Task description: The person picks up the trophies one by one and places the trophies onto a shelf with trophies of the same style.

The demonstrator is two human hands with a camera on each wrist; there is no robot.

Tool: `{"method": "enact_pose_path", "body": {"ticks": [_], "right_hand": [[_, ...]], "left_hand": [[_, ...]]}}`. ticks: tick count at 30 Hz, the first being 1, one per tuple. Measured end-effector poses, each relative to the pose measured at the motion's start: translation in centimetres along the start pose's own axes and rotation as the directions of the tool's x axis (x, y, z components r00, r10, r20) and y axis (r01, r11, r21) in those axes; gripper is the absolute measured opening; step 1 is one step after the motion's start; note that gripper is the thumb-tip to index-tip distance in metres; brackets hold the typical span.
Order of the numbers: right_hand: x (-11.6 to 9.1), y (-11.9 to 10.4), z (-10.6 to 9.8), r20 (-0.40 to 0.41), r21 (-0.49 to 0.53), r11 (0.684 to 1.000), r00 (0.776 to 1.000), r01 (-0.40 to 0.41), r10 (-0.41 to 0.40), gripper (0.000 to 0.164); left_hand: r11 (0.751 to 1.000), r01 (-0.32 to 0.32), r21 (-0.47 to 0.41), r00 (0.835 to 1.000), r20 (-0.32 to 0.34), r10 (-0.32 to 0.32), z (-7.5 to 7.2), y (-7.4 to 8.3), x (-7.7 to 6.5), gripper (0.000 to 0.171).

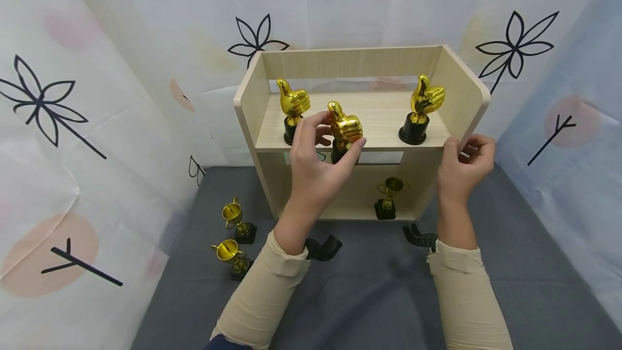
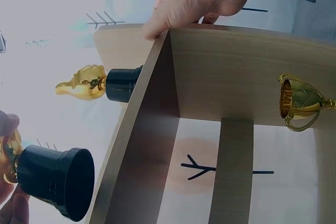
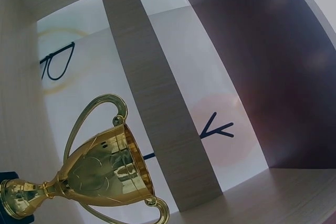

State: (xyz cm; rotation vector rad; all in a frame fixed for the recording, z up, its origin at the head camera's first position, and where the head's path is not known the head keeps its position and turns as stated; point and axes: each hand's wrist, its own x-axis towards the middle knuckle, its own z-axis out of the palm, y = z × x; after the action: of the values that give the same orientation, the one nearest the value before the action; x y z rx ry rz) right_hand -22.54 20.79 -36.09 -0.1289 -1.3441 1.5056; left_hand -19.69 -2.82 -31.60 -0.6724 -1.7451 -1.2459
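Observation:
My left hand grips a gold thumbs-up trophy by its upper part, in front of the upper shelf's front edge. In the left wrist view the black base of that trophy hangs free, apart from the wood. My right hand pinches the right side panel of the wooden shelf unit near the upper board's end. Two more thumbs-up trophies stand on the upper board, one at the left and one at the right. A gold cup trophy stands on the lower level, toward the right.
Two gold cup trophies, one farther back and one nearer, stand on the grey tabletop left of the shelf unit. Patterned white cloth hangs behind and at the sides.

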Motion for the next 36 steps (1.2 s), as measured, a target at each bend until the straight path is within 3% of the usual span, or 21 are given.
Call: {"method": "enact_pose_path", "body": {"ticks": [25,36], "right_hand": [[0.1,0.2,0.1,-0.007,-0.006,1.0,1.0,0.003,-0.003,0.02],[0.5,1.6,-0.1,-0.011,-0.011,1.0,1.0,-0.013,0.013,0.014]], "left_hand": [[0.999,0.011,0.047,1.0,0.002,-0.011,1.5,-1.0,1.3,0.057],[0.996,0.042,0.08,0.999,-0.003,-0.042,2.1,-1.4,1.7,0.057]]}}
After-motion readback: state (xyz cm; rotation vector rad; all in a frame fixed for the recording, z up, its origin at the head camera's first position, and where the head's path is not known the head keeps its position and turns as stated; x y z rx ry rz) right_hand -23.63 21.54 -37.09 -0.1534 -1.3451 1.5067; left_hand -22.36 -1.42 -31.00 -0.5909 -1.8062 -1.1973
